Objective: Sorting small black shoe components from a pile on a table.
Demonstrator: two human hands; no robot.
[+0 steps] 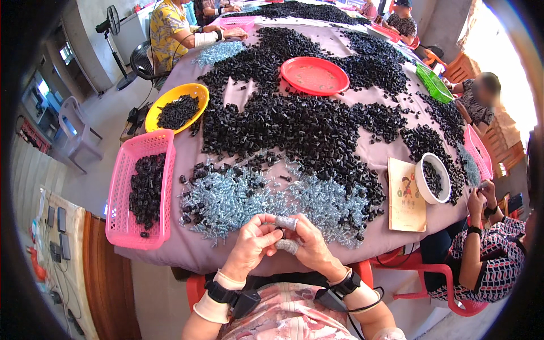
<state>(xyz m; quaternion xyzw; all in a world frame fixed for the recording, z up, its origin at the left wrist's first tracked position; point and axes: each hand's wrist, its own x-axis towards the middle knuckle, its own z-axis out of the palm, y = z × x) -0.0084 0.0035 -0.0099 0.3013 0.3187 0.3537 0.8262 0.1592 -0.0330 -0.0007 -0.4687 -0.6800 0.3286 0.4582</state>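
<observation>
Just past the table's near edge, my left hand (pixel 250 242) and my right hand (pixel 313 247) meet with fingers pinched. Between the fingertips sits a small black plastic part (pixel 279 230), mostly hidden by them. Grey tape wraps the thumb and index finger of my right hand. Directly beyond lies a heap of small clear bluish plastic pieces (pixel 226 198), which also spreads to the right. Behind it, a broad pile of black plastic parts (pixel 283 127) covers the middle of the table.
At left stand a pink basket (pixel 115 195) and a yellow bowl (pixel 202 93), both holding black parts. A red tray (pixel 315 77) rests amid the pile. At right are a booklet (pixel 406 198) and a white bowl (pixel 441 196). A co-worker (pixel 481 255) sits close on the right; others sit farther along.
</observation>
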